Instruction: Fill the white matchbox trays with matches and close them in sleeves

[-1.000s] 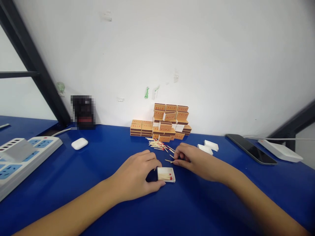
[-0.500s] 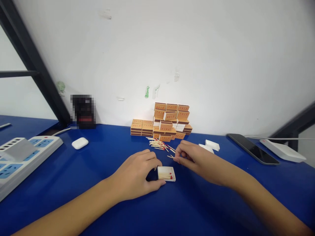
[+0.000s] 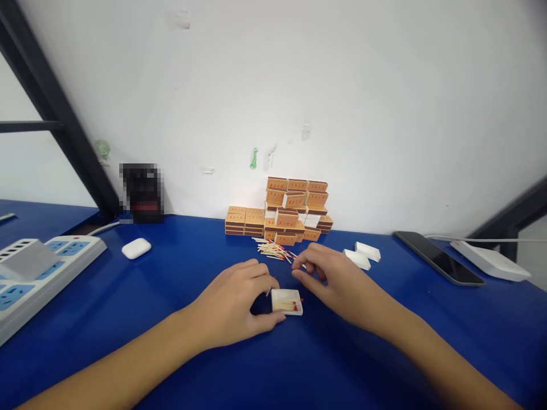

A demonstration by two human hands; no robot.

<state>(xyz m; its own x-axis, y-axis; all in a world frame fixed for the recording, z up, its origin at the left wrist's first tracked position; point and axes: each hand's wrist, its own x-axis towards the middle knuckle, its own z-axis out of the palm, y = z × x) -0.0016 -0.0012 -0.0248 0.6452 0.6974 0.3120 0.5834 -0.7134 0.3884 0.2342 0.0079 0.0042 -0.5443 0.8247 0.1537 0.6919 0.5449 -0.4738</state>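
Note:
My left hand (image 3: 239, 302) holds the left end of a small white matchbox tray (image 3: 277, 294) between thumb and fingers, flat on the blue table. Several red-headed matches (image 3: 285, 306) lie in the tray, and one head pokes past its right edge. A small light tip shows by my left fingertips, too small to make out. My right hand (image 3: 327, 276) hovers up and right of the tray, thumb and index finger slightly apart with nothing visible between them. Just beyond its fingertips is a loose pile of matches (image 3: 272, 249), partly hidden by that hand.
Orange matchboxes (image 3: 294, 200) are stacked against the white wall, with a lower stack (image 3: 244, 221) on their left. Two white trays (image 3: 356, 259) lie right of my right hand. Further right are a phone (image 3: 436, 257) and a white device (image 3: 489, 261); a power strip (image 3: 51, 285) and earbud case (image 3: 136, 248) lie left.
My right hand has let go of a match, which now lies in the tray with its head over the right edge. That hand has moved slightly left toward the pile. My left hand stays put.

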